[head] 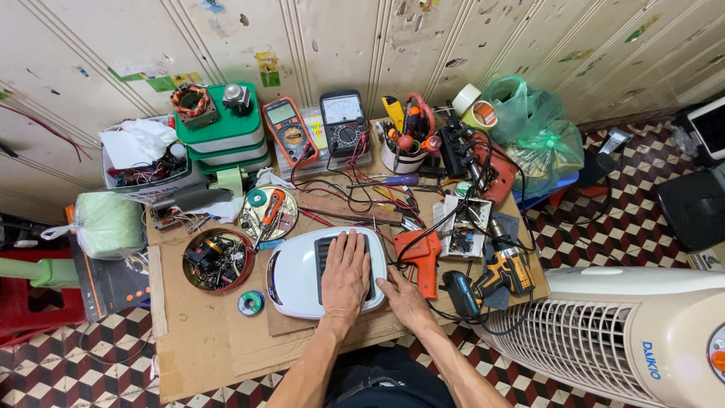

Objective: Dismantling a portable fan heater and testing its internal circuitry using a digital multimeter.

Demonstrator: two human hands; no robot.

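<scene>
White housing (298, 276) under left hand (346, 273), flat

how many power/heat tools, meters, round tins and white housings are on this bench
Handheld tools: 2, the orange heat tool and the yellow-black cordless drill
Multimeters: 2, orange and black
Round tins: 2, red and silver
White housing under the left hand, right hand beside: 1
Total: 7

white casing (296, 281): glossy smooth plastic | tabletop (204, 344): matt brown cardboard
</scene>
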